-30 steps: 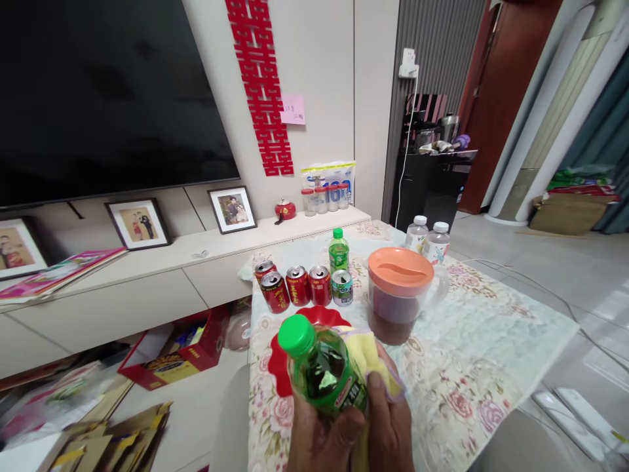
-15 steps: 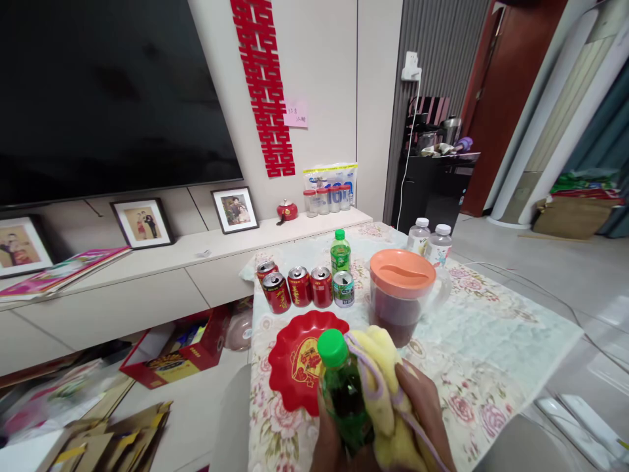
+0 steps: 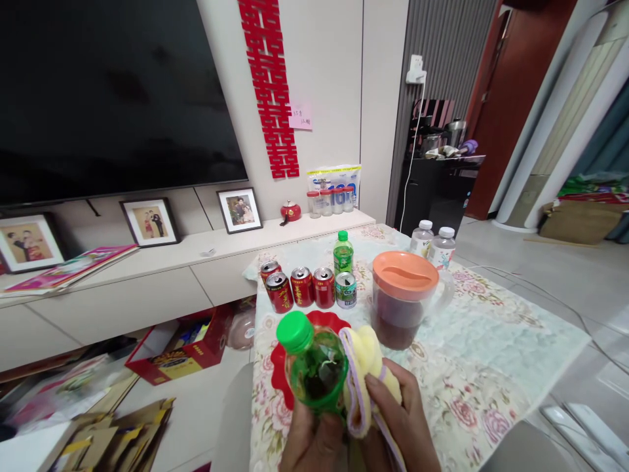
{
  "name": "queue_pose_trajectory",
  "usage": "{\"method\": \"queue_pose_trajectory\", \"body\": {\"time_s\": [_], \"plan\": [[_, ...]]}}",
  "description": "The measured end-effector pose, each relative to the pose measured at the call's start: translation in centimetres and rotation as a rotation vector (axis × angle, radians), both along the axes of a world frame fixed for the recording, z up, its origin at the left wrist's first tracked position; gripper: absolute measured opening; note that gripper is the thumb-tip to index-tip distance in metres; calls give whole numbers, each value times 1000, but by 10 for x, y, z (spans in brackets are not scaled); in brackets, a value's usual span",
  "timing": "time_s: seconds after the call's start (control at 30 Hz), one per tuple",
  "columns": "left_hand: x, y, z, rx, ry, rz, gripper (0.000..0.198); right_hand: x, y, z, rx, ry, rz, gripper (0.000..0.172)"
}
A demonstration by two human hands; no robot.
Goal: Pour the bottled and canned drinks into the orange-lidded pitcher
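Observation:
My left hand (image 3: 312, 440) is wrapped round the lower part of a green plastic bottle (image 3: 317, 370) with a green cap and dark liquid inside. The bottle leans to the left, its cap tipped up and away from the cloth. In my right hand (image 3: 405, 419) is a folded yellow cloth (image 3: 366, 380) with a lilac edge, pressed against the bottle's right side. Behind the bottle, partly hidden, lies a red scalloped plate (image 3: 280, 367) on the flowered tablecloth (image 3: 472, 367).
Several red cans (image 3: 302, 286), a small green can (image 3: 346, 290) and another green bottle (image 3: 343, 254) stand beyond the plate. A lidded pitcher (image 3: 400, 308) of dark liquid is to the right, with two clear bottles (image 3: 441, 249) behind it. An open red box (image 3: 179, 347) sits on the floor.
The held bottle has moved left and tilted, covering more of the red plate. My right hand has shifted slightly left with the cloth, which stays against the bottle.

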State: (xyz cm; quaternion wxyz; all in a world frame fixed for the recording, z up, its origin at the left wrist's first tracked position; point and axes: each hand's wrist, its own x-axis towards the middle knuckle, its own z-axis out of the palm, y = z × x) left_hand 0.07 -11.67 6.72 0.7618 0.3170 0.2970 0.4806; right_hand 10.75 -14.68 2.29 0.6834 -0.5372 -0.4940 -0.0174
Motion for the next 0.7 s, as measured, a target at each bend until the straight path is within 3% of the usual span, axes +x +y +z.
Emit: {"method": "queue_pose_trajectory", "body": {"time_s": [0.1, 0.3, 0.47, 0.7], "plan": [[-6, 7, 1, 43, -35, 68, 86, -3, 9, -4, 25, 15, 39, 29], [-15, 21, 17, 95, 52, 89, 99, 1, 18, -10, -62, 20, 219, 39], [-5, 11, 14, 21, 35, 142, 90, -4, 9, -5, -63, 76, 96, 38], [12, -2, -6, -19, 48, -13, 81, -4, -8, 9, -60, 86, -23, 37]]}}
